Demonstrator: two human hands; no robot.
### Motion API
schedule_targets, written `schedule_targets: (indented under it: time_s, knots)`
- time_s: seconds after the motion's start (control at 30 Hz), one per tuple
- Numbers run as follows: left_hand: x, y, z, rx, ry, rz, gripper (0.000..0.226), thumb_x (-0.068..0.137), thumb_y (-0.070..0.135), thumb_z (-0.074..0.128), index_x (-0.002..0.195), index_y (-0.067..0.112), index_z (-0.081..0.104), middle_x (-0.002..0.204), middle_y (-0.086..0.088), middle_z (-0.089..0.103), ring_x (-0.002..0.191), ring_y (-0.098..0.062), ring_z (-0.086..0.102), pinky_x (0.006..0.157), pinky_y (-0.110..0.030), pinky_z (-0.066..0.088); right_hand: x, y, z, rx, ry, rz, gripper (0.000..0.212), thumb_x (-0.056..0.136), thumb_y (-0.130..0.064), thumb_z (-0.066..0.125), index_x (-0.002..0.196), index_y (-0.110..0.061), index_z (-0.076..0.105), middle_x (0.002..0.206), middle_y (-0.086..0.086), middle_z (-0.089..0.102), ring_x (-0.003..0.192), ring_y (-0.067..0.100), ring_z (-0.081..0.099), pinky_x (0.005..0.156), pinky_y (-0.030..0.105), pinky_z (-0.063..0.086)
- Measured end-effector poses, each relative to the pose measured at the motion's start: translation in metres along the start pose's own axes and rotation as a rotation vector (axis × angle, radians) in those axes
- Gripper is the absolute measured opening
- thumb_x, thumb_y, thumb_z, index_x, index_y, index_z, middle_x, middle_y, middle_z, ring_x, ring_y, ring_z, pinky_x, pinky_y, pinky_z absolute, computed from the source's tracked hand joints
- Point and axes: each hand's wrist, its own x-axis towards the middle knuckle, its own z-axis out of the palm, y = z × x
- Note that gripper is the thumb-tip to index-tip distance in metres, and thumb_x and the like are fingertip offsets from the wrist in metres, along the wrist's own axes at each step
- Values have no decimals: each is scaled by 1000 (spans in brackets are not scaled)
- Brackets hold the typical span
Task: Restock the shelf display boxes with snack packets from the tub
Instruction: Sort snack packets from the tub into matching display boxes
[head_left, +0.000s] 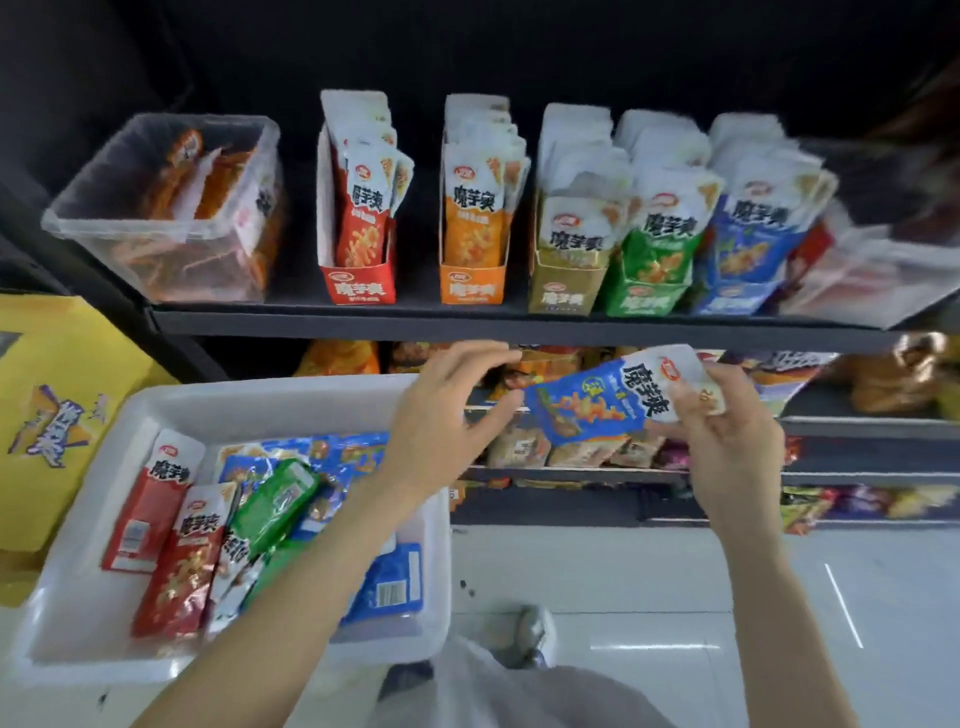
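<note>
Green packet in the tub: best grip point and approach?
Judging by pose, pinch the green packet at its raised upper-right end, coming from above. It lies tilted atop the other packets in the white tub, and the left forearm covers its lower end.

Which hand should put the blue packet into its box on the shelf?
Probably the right hand. It already pinches the blue packet, and the blue box sits up on the right. The left hand only touches the packet's other end.

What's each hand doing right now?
Left hand: open, fingers touching the blue packet's end.
Right hand: holding the blue packet.
</note>
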Motion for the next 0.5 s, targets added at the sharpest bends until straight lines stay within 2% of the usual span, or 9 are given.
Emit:
schedule_targets:
  time_s: [0.07,0.17,0.27,0.37,0.4,0.43,0.47,0.5]
  knots:
    - [25,23,24,1,34,50,32,90,34,55,117,19,64,118,5,61,112,-8,51,98,-13,33,22,4,-35,30,150,-63,9,96,-17,56,99,-25,57,83,-18,65,67,0,69,56,16,53]
    - [64,53,63,20,1,132,31,90,31,55,116,16,64,117,1,63,112,-14,51,97,-23,36,59,6,-71,112,366,-133,18,98,-13,53,94,-31,53,84,-27,62,75,-5,62,69,27,59]
    - [103,78,100,118,-123,193,37,93,29,54,128,16,57,129,-1,57,123,-18,44,103,-28,29,96,8,-89,112,453,-198,2,98,-12,50,100,-14,51,85,-24,58,74,-6,58,70,34,60]
    - [131,95,131,248,-212,224,47,93,31,54,137,16,47,140,1,47,133,-21,35,109,-34,23,135,10,-99,-25,449,-283,8,100,-14,48,104,-11,53,79,-37,59,67,-12,63,57,18,55]
    - [138,98,139,299,-214,246,49,92,30,55,138,15,47,140,0,47,132,-23,36,109,-36,24,148,10,-101,-96,432,-324,12,100,-16,47,104,-10,56,77,-33,60,67,-8,65,52,19,52]
    - [144,100,146,349,-216,261,50,91,30,56,138,13,47,140,-2,47,130,-25,38,108,-37,26,162,11,-104,-165,402,-362,16,99,-17,47,105,-8,58,75,-24,62,67,1,68,50,27,52]
    - [148,101,151,388,-221,265,52,91,29,56,139,13,46,140,-2,47,129,-25,39,108,-38,27,175,13,-105,-241,368,-397,18,97,-18,48,105,-7,60,74,-14,64,66,13,69,51,34,50]
    - [151,100,155,416,-229,264,53,91,29,56,139,13,44,140,-2,47,129,-25,39,108,-39,27,186,14,-104,-327,330,-427,18,94,-17,50,105,-8,62,75,-3,66,66,21,67,55,36,49]
